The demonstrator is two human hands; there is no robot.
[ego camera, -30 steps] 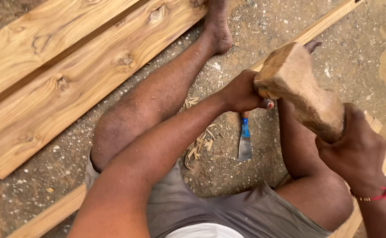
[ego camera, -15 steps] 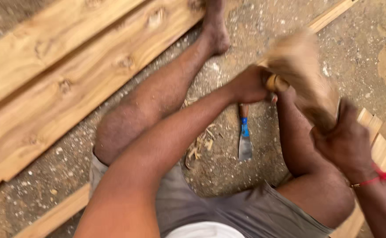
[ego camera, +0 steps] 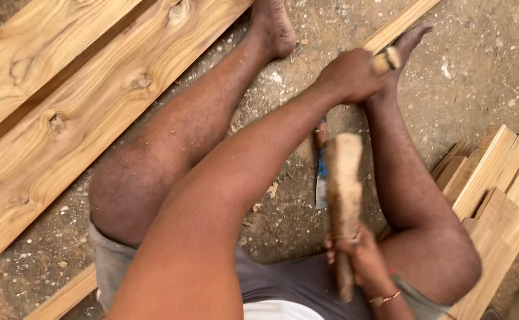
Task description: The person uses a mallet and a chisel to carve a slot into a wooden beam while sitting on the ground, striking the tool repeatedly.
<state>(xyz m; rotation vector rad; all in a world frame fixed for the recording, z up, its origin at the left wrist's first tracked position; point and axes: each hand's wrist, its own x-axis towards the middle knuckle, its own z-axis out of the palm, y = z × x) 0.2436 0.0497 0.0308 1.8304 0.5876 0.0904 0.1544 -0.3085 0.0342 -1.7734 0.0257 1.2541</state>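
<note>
Soft even daylight, motion blur at right.

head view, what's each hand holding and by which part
The right hand grips a wooden mallet by its lower handle end. The left hand is closed around a wooden tool handle, only its butt end showing.

Planks point(ego camera: 64, 101): pale wood, knotted grain, matt, sawn smooth. Mallet point(ego camera: 343, 184): rough, bare wood. Chisel point(ego camera: 321, 172): dull metal blade, wooden handle. Ground point(ego camera: 484, 77): gritty, dusty, rough. Shorts point(ego camera: 283, 284): grey cloth.
</note>
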